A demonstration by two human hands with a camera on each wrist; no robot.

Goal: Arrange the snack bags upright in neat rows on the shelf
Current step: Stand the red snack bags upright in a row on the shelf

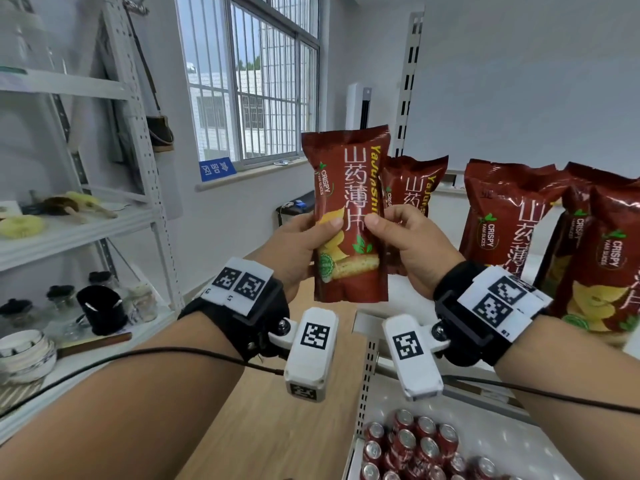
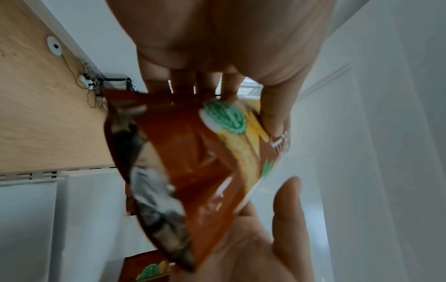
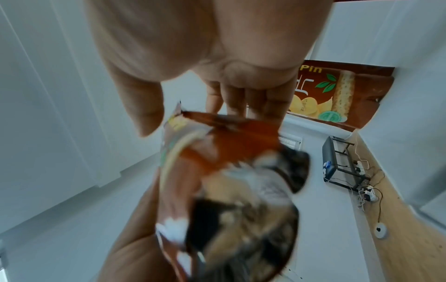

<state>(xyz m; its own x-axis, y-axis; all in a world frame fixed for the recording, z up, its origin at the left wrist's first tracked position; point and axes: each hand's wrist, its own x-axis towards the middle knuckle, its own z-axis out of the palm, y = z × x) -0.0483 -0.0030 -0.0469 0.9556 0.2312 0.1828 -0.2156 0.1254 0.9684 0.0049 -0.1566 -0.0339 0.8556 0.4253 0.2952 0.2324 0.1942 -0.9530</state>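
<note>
A red-brown snack bag [image 1: 349, 216] with yellow crisps printed on it is held upright in mid-air, left of the shelf. My left hand [image 1: 311, 233] grips its left edge, thumb on the front. My right hand [image 1: 394, 230] grips its right edge the same way. In the left wrist view the bag [image 2: 193, 162] sits between thumb and fingers [image 2: 205, 82]. The right wrist view shows the bag [image 3: 229, 152] blurred and close. Three like bags stand upright on the white shelf [image 1: 530, 261]: one [image 1: 415, 181] just behind the held bag, one [image 1: 502, 213] further right, one [image 1: 606, 258] at the far right.
Several red cans [image 1: 415, 448] fill the lower shelf under my right wrist. A slotted shelf post [image 1: 408, 81] rises behind the bags. A grey rack [image 1: 69, 233] with jars and bowls stands at left. Wooden floor [image 1: 277, 427] lies below my hands.
</note>
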